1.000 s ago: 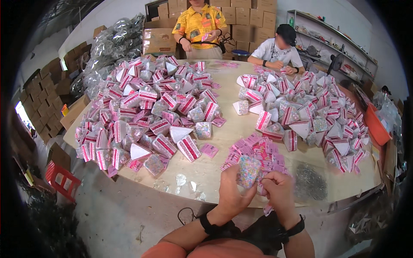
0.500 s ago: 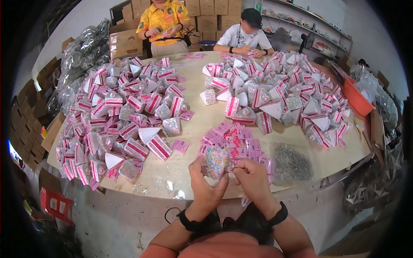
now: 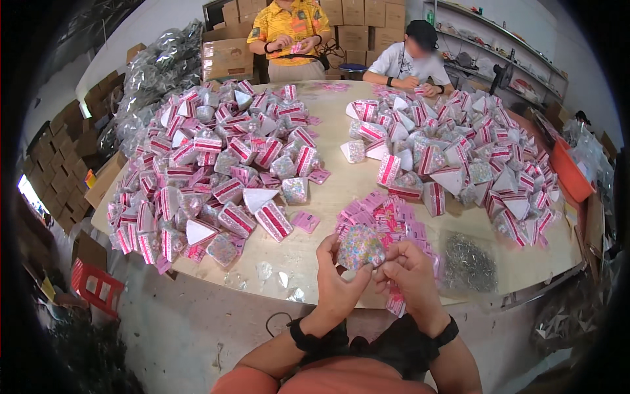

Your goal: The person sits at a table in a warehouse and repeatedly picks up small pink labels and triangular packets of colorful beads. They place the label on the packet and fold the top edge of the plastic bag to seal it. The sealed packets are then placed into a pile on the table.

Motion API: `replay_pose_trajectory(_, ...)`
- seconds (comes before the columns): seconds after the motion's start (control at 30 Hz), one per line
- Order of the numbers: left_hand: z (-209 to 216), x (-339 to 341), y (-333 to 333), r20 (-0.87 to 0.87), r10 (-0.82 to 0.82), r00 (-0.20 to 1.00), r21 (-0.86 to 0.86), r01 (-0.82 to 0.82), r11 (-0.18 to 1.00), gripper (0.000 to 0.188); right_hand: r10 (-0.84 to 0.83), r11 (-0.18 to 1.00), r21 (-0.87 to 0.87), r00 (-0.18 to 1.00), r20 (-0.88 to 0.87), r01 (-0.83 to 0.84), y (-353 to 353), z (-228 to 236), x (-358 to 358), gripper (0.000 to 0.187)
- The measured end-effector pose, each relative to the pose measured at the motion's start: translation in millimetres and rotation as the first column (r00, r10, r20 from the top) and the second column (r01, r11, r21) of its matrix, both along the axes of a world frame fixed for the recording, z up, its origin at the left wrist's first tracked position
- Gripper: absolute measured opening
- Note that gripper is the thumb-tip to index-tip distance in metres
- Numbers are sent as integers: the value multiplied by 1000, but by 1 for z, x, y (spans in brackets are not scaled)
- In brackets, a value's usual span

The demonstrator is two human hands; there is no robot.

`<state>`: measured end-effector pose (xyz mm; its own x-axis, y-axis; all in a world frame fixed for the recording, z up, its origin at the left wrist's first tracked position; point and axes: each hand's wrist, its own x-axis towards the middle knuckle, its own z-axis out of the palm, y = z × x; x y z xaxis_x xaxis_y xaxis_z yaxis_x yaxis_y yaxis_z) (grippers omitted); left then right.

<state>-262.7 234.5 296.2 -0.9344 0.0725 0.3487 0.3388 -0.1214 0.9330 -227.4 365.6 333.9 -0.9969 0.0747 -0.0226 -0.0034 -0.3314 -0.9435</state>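
Observation:
In my left hand (image 3: 336,292) rests a cake-slice toy (image 3: 361,247) in a clear bag, its sprinkle-covered face of pink, yellow, blue and green turned up. Fingers and thumb clasp its left side and lower edge. My right hand (image 3: 412,276) pinches the bag's gathered end at the toy's right corner; the fingertips hide exactly how. Below the right fingers hangs a pink printed card (image 3: 396,302). Just beyond the hands lies a heap of pink cards (image 3: 380,213). Right of it sits a shallow clear tray (image 3: 469,262) of small dark metal pieces.
Bagged cake-slice toys form a large left pile (image 3: 197,171) and a right pile (image 3: 453,144) on the table (image 3: 315,236). Two people work across it. An orange basin (image 3: 569,169) stands at the right, a red stool (image 3: 96,289) at lower left, cartons (image 3: 226,58) behind.
The whole view has shifted, so the table sits further right in the picture. The pink card below my right hand now shows more plainly. Both hands keep hold of the toy and bag.

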Motion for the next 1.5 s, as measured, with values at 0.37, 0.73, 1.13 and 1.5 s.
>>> replay_pose_trajectory(0.37, -9, -4, -7, 1, 54, 999, -85, -54, 995, 64, 10, 996, -92, 996, 83, -3, -4, -8, -11, 11)
replay_pose_trajectory(0.73, -2, -81, -51, 1, 190, 982, -153, -187, 970, 54, -138, 971, 197, 990, 1, 135, 46, -16, 29, 9)
replay_pose_trajectory(1.13, 27, -116, -60, -240, -30, 970, -683, -147, 715, 49, -345, 165, 914, 890, -299, 371, 160, -19, 64, 9)
replay_pose_trajectory(1.5, -29, -100, -24, -181, -165, 970, -768, -35, 639, 69, -258, -135, 982, 952, -165, 133, 168, -44, 47, 10)
